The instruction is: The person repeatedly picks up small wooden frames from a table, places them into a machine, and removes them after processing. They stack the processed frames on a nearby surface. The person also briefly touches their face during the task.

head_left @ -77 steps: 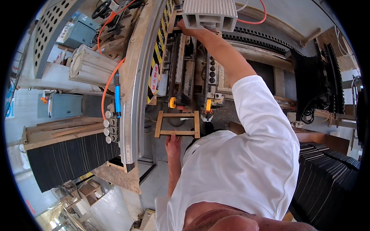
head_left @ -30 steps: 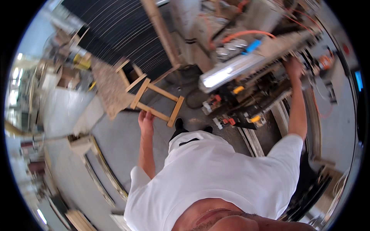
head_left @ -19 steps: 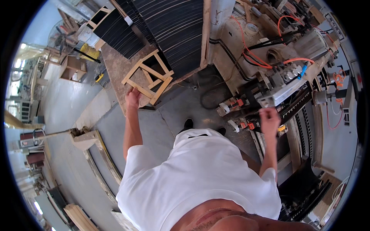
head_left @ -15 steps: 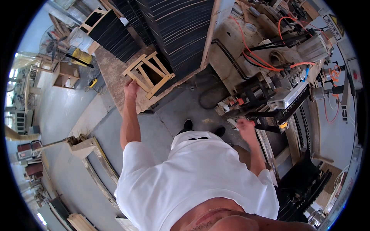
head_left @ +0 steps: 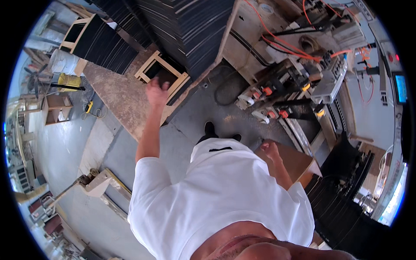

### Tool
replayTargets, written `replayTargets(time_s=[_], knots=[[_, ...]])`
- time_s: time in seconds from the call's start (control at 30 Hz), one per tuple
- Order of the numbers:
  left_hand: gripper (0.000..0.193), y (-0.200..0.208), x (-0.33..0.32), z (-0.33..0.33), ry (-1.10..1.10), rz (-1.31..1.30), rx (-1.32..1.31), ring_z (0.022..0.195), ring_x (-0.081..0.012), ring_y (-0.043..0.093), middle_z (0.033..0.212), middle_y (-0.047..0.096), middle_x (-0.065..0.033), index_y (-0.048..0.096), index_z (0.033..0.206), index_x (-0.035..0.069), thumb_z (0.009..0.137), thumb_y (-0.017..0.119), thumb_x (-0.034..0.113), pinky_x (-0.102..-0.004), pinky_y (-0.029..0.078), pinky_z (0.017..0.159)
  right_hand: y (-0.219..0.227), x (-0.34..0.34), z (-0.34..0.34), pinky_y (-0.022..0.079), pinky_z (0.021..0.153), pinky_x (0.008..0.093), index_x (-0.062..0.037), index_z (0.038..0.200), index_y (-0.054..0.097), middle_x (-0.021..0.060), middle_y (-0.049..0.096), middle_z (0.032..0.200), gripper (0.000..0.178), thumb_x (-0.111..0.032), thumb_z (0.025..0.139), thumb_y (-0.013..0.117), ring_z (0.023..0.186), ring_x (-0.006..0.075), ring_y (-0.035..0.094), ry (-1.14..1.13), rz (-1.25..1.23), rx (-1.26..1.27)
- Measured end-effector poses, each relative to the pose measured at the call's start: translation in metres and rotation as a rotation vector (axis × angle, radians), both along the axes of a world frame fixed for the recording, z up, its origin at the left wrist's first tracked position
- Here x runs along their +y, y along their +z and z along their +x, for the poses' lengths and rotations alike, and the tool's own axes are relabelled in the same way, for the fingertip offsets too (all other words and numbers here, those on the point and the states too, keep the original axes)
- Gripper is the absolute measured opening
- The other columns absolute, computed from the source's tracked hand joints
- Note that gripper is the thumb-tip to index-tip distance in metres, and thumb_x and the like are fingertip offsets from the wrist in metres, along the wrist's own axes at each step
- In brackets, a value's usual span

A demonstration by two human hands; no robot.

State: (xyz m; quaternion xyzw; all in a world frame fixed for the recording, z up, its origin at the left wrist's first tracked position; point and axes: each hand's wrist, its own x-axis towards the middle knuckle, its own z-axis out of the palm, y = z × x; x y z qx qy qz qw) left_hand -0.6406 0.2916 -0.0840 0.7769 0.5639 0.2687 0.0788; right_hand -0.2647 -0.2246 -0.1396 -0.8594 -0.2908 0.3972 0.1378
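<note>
My left hand (head_left: 157, 92) reaches over the near edge of a small pale wooden frame (head_left: 178, 88) with a dark opening. Its fingers are apart and appear to hold nothing; whether they touch the wood I cannot tell. The frame lies beside a tall stack of black-edged pieces (head_left: 203, 30) on a worn brown board (head_left: 110, 84). Low on the right, my right hand (head_left: 269, 149) hangs with its fingers curled in, and nothing shows in it. Under it is the top of a brown box-like thing (head_left: 288, 162), which it does not clearly touch.
At the right stands a machine with clamps (head_left: 268, 91), orange air hoses (head_left: 299, 53) and a metal rail (head_left: 331, 82). Another black stack (head_left: 102, 45) with a pale frame on top is at the far left. A pallet jack (head_left: 102, 182) stands on the floor at left.
My left hand has left the frame's left corner and come in over its near side. The frame pieces, skewed before, now look lined up. My right hand has dropped away from the machine.
</note>
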Motion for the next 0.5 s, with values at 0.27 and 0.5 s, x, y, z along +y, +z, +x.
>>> replayTargets(time_s=[0.27, 0.5], knots=[[0.049, -0.015, -0.045, 0.056, -0.157, -0.002, 0.001, 0.108, -0.0313, 0.054, 0.110, 0.060, -0.0146, 0.054, 0.120, 0.009, 0.074, 0.069, 0.015, -0.0488, 0.033, 0.104, 0.004, 0.018, -0.019, 0.051, 0.067, 0.0297, -0.0018, 0.085, 0.068, 0.0086, 0.070, 0.079, 0.013, -0.013, 0.080, 0.070, 0.073, 0.0155, 0.066, -0.130, 0.197, 0.114], [0.049, -0.026, -0.048, 0.056, -0.192, 0.053, 0.013, 0.103, -0.0333, 0.055, 0.104, 0.062, -0.0144, 0.056, 0.118, 0.007, 0.072, 0.071, 0.015, -0.0494, 0.036, 0.100, 0.018, -0.030, -0.030, 0.052, 0.069, 0.0344, -0.0015, 0.088, 0.069, 0.0147, 0.071, 0.083, 0.014, -0.012, 0.079, 0.069, 0.080, 0.0237, 0.069, -0.157, 0.194, 0.093]])
